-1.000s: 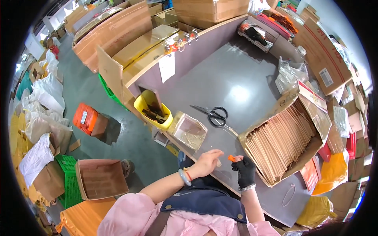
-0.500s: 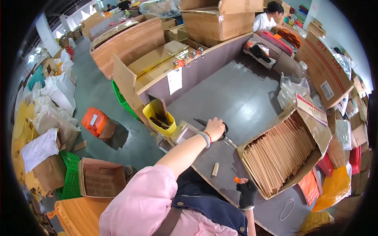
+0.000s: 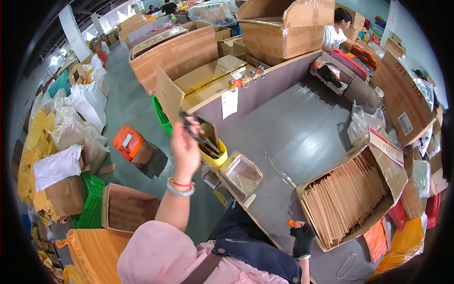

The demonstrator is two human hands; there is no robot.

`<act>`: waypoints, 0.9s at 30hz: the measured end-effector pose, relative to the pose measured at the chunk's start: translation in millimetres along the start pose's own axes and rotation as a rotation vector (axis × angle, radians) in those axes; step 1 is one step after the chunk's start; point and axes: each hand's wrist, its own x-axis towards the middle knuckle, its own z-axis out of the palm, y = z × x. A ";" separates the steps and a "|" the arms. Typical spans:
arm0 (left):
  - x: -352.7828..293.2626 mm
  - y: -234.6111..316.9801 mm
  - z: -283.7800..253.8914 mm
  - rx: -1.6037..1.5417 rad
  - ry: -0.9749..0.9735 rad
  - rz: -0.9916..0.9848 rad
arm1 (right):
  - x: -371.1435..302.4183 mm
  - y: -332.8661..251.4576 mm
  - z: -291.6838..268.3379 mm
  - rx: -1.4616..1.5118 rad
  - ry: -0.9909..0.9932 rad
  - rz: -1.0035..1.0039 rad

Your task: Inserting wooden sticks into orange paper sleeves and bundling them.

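The table [image 3: 298, 130] has open room between the far panel [image 3: 269, 88] and the right-side box [image 3: 396, 175]. At the left edge, the left hand [image 3: 186, 150] grips scissors [image 3: 200, 138] beside the yellow bin [image 3: 216, 161]. The right hand [image 3: 304, 240] pinches an orange piece [image 3: 291, 223].

The left hand [image 3: 185, 152] holds scissors [image 3: 184, 117] by a yellow bin [image 3: 216, 161], the right hand [image 3: 303, 240] something orange [image 3: 291, 223].

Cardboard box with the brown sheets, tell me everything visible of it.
The cardboard box is brown, shiny on its right flap, and stands open on the grey table. A red and white strip tops its far end. Thin brown sheets packed on edge nearly fill it. The gloved right hand is left of it; contact is unclear.
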 end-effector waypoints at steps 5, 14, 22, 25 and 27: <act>-1.3 -85.6 -63.0 0.164 0.254 -0.055 | 6.5 -0.3 18.5 -0.142 -0.182 -0.047; -33.6 -87.6 -57.6 0.779 0.249 -0.106 | 3.6 2.5 25.0 -0.082 -0.136 0.073; -216.8 -37.8 2.0 0.338 -0.247 -0.715 | 18.7 34.3 38.8 -0.542 -0.094 -0.332; -220.4 -51.9 13.8 0.583 -0.355 -0.692 | 11.5 31.2 40.0 -0.636 -0.041 -0.504; -225.4 -61.0 13.0 0.584 -0.360 -0.653 | 4.0 23.9 37.5 -0.654 0.005 -0.542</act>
